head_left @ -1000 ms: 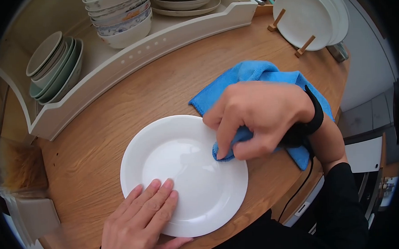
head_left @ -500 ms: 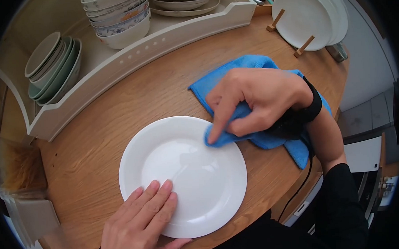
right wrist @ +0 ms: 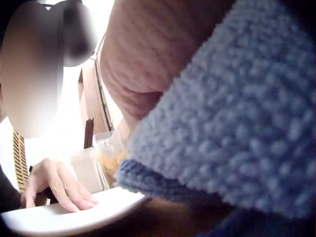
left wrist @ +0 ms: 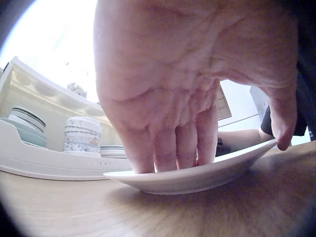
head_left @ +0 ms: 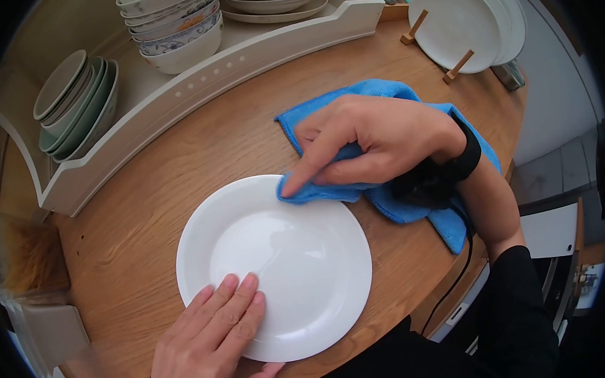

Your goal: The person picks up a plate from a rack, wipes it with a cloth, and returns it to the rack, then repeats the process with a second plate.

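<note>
A white plate (head_left: 300, 278) lies on the wooden surface. Four fairly straight fingers of the left hand (head_left: 211, 337) rest on its lower left part, the thumb at the near rim; in the left wrist view the left hand (left wrist: 197, 74) has its fingertips on the plate (left wrist: 197, 180) and its thumb at the rim. My right hand (head_left: 389, 136) grips a bunched part of a blue cloth (head_left: 316, 192) against the plate's far rim, index finger pointing down onto it. The cloth (right wrist: 237, 108) fills much of the right wrist view, hiding the fingertips.
Behind, a white shelf (head_left: 208, 77) holds stacked bowls (head_left: 181, 31), green and white dishes (head_left: 79, 105) and plates (head_left: 272, 2). White plates (head_left: 458, 27) stand in a wooden rack (head_left: 458, 66) at the back right. A brown bristly object (head_left: 32, 254) is at the left edge.
My right hand has moved left and away from me along the plate's rim, taking the cloth's bunched end with it. The left hand stays on the plate.
</note>
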Available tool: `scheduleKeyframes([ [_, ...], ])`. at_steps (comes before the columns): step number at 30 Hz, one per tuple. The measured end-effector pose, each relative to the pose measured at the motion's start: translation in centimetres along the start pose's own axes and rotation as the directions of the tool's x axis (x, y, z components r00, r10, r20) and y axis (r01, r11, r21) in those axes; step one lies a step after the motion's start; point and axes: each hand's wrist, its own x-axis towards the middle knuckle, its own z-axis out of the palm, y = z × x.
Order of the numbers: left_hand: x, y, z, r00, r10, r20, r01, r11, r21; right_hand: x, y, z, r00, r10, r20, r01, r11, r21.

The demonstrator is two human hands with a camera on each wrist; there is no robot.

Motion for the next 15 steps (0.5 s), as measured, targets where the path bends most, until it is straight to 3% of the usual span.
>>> scheduleKeyframes([
  [2,0.1,0.0,0.0,1.0,0.007,-0.004,-0.007,1.0,-0.001,-0.3,-0.1,-0.6,0.987,0.071,0.145,-0.088,0.989,0.118],
  [5,-0.1,0.0,0.0,1.0,0.0,0.002,0.0,1.0,0.004,-0.8,0.2,-0.7,0.965,0.055,0.258,-0.125,0.957,0.263],
  [10,-0.1,0.0,-0.1,1.0,-0.003,-0.003,0.003,1.0,-0.002,-0.4,-0.2,-0.8,0.933,0.082,0.349,-0.165,0.963,0.214],
  [12,-0.2,-0.1,0.0,1.0,-0.003,-0.007,0.003,1.0,-0.002,-0.2,0.1,-0.5,0.983,0.067,0.169,-0.097,0.979,0.178],
  [13,-0.1,-0.1,0.0,1.0,0.006,-0.011,-0.006,1.0,-0.004,-0.1,0.4,-0.3,0.983,0.069,0.171,-0.099,0.979,0.177],
  [15,0.1,-0.1,0.0,1.0,0.015,-0.009,-0.015,1.0,-0.003,0.1,1.3,0.5,0.998,-0.053,-0.017,0.054,0.995,0.08],
])
